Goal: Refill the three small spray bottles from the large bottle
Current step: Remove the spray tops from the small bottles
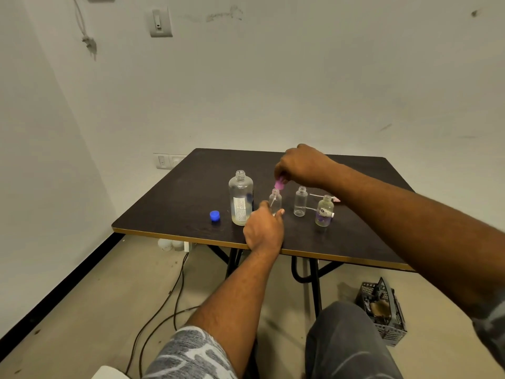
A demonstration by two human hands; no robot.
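Fingers, left hand (263,228): thumb (264,205) and forefinger (279,212) were spread into a narrow cradle around the base of the nearest small bottle (275,201), steadying it upright on the table (169,212); the rest of the hand lay low over the near part of the top.
Fingers, right hand (302,165): pinched together, pointing down, on a pink spray cap (279,184) held just above that bottle's open neck, with its thin dip tube reaching down into the bottle.
Large bottle (240,198): stood upright and uncapped just left of the held bottle, a shallow layer of liquid at its bottom, label facing the camera.
Blue cap (214,216): lay on the table left of the large bottle, near but apart from it.
Middle small bottle (301,201): upright, open-necked, clear, to the right of the held one with a gap between.
Third small bottle (324,211): upright and open, rightmost and slightly nearer, with a purple print on its side.
Loose spray heads (325,197): white tubes and a pink tip lay flat by the two right-hand bottles; exact count could not be told.
Edges: all bottles sat in the middle band, well back from the gold-trimmed front edge (175,236); the blue cap was the item closest to it.
Open room: the far half of the table and its left corner were bare dark surface; the right forearm (396,203) crossed above the right side.
Floor: cables (164,305) ran under the table on the left and a dark crate (382,310) sat on the right.
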